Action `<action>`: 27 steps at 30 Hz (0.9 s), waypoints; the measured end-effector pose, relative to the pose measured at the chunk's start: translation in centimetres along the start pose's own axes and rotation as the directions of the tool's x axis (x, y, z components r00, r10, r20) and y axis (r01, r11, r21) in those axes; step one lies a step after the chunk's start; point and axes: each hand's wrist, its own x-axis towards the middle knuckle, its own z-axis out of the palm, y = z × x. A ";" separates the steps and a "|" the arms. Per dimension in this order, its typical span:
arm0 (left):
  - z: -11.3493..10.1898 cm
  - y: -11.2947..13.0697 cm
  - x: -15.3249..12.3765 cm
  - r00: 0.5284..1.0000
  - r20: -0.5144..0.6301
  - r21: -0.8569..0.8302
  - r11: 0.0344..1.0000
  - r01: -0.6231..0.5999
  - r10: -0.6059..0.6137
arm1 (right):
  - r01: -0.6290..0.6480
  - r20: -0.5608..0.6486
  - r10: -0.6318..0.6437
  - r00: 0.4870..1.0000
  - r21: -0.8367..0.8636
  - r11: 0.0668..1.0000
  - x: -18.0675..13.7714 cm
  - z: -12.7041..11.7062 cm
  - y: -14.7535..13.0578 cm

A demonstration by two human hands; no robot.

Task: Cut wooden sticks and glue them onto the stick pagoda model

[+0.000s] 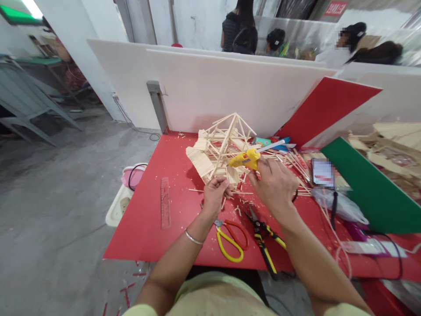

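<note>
A yellow glue gun with a white glue stick out of its back is gripped in my right hand. Its nozzle points left, over a model building of thin wooden sticks with slatted roof panels and an open peaked frame. At the model's front edge, my left hand has thumb and fingers pinched together; what is between them is too small to make out. Scissors with one red and one yellow handle lie below my hands. Right of them rest black-and-yellow snips, blades apart.
A clear ruler lies on the red tabletop. Loose sticks, a phone and a plastic bag are on the right. White panels stand behind. Another wooden model sits beyond a green board.
</note>
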 end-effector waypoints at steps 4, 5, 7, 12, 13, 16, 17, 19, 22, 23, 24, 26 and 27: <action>0.0 -0.1 0.1 1.000 0.000 0.005 1.000 0.003 -0.003 | -0.009 -0.002 0.009 1.000 0.016 1.000 -0.2 -0.1 0.3; 0.0 -0.1 0.0 1.000 -0.002 0.004 1.000 0.003 -0.003 | -0.009 -0.003 0.009 1.000 0.018 1.000 -0.2 -0.2 0.4; 0.2 0.0 0.0 1.000 -0.009 0.001 1.000 0.008 -0.008 | -0.003 -0.006 0.003 1.000 0.017 1.000 -0.3 -0.4 0.5; 0.3 0.3 -0.1 1.000 -0.007 0.001 1.000 0.013 -0.013 | 0.013 -0.009 -0.013 1.000 0.019 1.000 -0.4 -0.8 0.5; 0.3 0.3 -0.1 1.000 -0.002 0.001 1.000 0.012 -0.012 | 0.015 -0.008 -0.015 1.000 0.023 1.000 -0.5 -0.8 0.5; 0.2 0.2 0.0 1.000 0.008 0.004 1.000 0.011 -0.011 | 0.019 0.001 -0.019 1.000 0.040 0.999 -0.5 -0.9 0.5; 0.2 0.1 0.1 1.000 0.011 0.006 1.000 0.012 -0.012 | 0.019 0.001 -0.019 1.000 0.046 0.999 -0.5 -0.9 0.5; 0.1 0.0 0.1 1.000 0.017 0.009 1.000 0.012 -0.012 | 0.016 -0.002 -0.016 1.000 0.046 0.999 -0.5 -1.0 0.6; 0.0 -0.1 0.2 1.000 0.025 0.002 1.000 0.004 -0.004 | 0.009 -0.016 -0.009 1.000 0.022 1.000 -0.5 -1.0 0.6; 0.0 -0.1 0.2 1.000 0.026 -0.001 1.000 0.002 -0.002 | 0.007 -0.018 -0.007 1.000 0.017 1.000 -0.4 -1.1 0.6; 0.0 -0.1 0.2 1.000 0.027 -0.002 1.000 0.002 -0.002 | 0.002 -0.017 -0.002 1.000 0.015 1.000 -0.4 -1.1 0.6; 0.0 -0.1 0.3 1.000 0.028 -0.003 1.000 0.005 -0.005 | -0.007 -0.009 0.008 1.000 0.019 1.000 -0.3 -1.1 0.5; 0.0 -0.1 0.3 1.000 0.027 -0.004 1.000 0.006 -0.006 | -0.012 -0.004 0.012 1.000 0.021 1.000 -0.2 -1.1 0.5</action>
